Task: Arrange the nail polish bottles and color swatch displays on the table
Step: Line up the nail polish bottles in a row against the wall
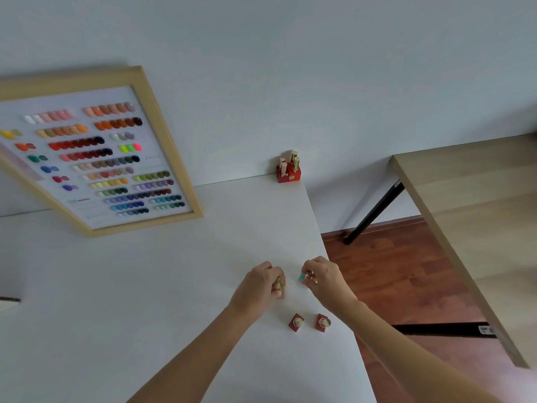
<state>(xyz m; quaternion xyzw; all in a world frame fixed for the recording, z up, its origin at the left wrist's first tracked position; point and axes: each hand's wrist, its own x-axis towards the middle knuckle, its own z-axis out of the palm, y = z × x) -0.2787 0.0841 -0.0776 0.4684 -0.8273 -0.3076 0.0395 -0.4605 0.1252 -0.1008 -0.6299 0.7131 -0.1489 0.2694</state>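
On the white table point(145, 286), my left hand point(258, 286) grips a beige nail polish bottle point(280, 286) with a gold cap. A short way to its right, my right hand point(322, 279) holds a teal bottle point(302, 277) by its gold cap. Two dark red bottles point(297, 322) point(322, 322) stand just in front of my hands near the table's right edge. A cluster of several red bottles point(287, 168) with gold caps stands at the far right corner against the wall. A wood-framed color swatch display point(96, 158) leans against the wall at the back left.
The table's right edge point(328, 257) runs close beside my right hand, with wooden floor point(406, 271) below. A second wooden table point(470, 216) with black legs stands to the right. A dark-edged object point(8, 301) shows at the left border.
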